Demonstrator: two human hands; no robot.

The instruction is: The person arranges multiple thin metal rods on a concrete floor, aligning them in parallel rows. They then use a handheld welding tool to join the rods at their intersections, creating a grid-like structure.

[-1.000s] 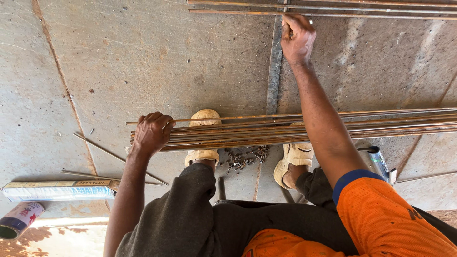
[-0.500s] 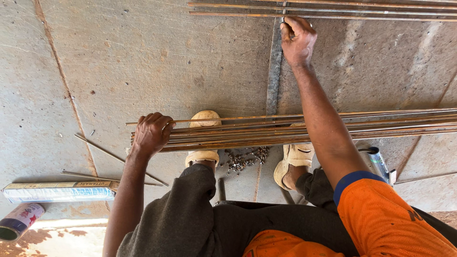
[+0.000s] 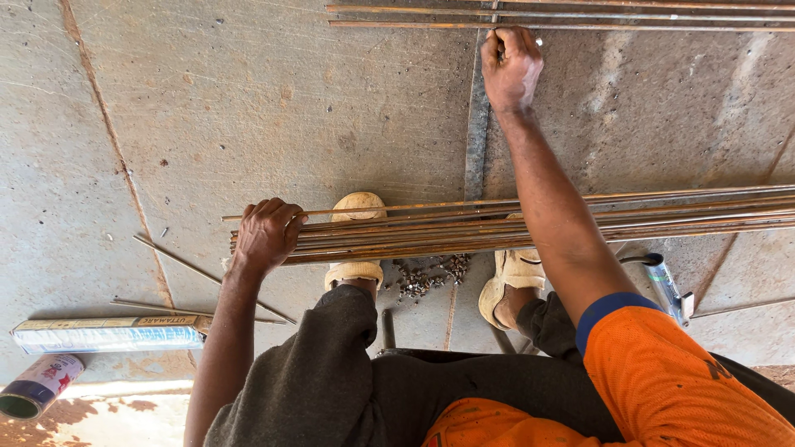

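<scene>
The left hand (image 3: 267, 232) curled closed over the left end of a bundle of thin metal rods (image 3: 530, 225) lying across the concrete floor (image 3: 248, 108) above both sandalled feet. The right hand (image 3: 512, 68) reached far, fingers pinched shut at the nearest of the far rods (image 3: 397, 24), beside an upright steel strip (image 3: 475, 141)

Bare concrete floor (image 3: 248, 108) between far rods (image 3: 662, 16) and near rod bundle (image 3: 662, 219).

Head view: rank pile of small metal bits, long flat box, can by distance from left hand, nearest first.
From the left hand:
1. Pile of small metal bits, between the feet, to its right.
2. Long flat box, lower left on the floor.
3. Can, bottom-left corner, beyond the box.
</scene>
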